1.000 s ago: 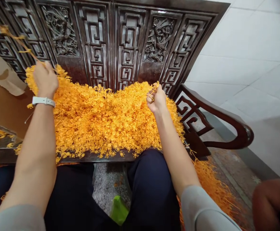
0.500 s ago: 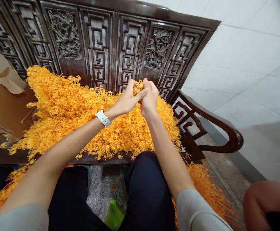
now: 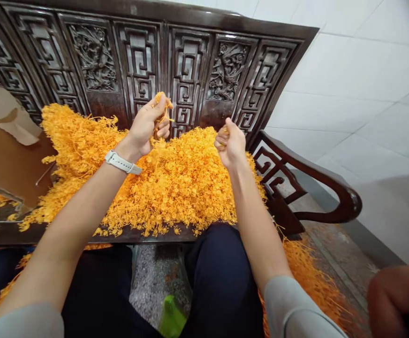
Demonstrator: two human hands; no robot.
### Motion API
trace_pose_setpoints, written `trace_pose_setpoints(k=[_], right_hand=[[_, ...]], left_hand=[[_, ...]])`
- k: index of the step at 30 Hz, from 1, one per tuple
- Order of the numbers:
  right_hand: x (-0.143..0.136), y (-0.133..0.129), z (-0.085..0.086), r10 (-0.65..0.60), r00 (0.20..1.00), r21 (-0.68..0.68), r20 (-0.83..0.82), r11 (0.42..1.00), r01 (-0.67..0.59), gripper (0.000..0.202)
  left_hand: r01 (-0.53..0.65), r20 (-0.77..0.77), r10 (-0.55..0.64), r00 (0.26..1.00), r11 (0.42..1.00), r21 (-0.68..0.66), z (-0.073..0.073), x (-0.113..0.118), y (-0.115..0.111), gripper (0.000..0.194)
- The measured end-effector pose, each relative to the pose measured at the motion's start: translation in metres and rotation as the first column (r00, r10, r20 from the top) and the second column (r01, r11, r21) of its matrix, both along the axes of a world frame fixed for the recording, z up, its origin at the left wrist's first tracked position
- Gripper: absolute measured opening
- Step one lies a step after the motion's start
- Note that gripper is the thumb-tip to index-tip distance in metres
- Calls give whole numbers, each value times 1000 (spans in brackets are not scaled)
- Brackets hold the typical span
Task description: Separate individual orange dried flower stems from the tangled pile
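One carved bench (image 3: 197,61), heaped orange sprigs (image 3: 176,183), tiled floor (image 3: 348,108)

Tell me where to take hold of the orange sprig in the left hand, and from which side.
Grip the orange sprig by its thin stem just below the flowered tip, coming from the right. The left hand covers its lower part, and the tip stands free above the fingers, clear of the orange pile. The right hand, closed on another bit, is nearest that side.

carved dark wooden bench (image 3: 296,164) under a heap of orange sprigs (image 3: 176,188)
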State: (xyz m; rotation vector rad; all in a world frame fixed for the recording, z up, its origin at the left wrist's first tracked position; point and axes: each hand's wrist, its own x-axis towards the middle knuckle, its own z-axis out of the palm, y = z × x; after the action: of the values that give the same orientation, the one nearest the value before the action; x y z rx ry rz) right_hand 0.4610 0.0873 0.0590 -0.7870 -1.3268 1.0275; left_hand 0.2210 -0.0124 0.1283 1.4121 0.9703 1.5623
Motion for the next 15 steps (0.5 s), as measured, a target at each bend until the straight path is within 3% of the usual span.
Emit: trace_pose_setpoints(k=[2,4,5,10,13,15], right_hand=[[0,8,-17,-229,920,103,317,973,206,42],[-6,5,-27,-325,792,227,517,944,239,42],[-10,0,-28,-324,778,276,538,940,200,44],[-41,-45,-1,-192,949,448,249,892,62,41],[-57,-63,12,-106,956,456,272,889,-32,44],[-64,-65,10,-70,940,451,334,888,-94,55]], left_hand=[[-21,-29,21,999,999,-26,1,-5,1,33],[-27,-55,24,998,998,-59,-3,-4,5,35],[-29,-62,24,998,997,-72,-7,-2,7,36],[-73,-68,68,995,995,-67,-33,16,24,41],[-48,-107,45,993,999,-17,-43,32,29,50],[-39,-141,46,989,998,53,-45,44,29,58]])
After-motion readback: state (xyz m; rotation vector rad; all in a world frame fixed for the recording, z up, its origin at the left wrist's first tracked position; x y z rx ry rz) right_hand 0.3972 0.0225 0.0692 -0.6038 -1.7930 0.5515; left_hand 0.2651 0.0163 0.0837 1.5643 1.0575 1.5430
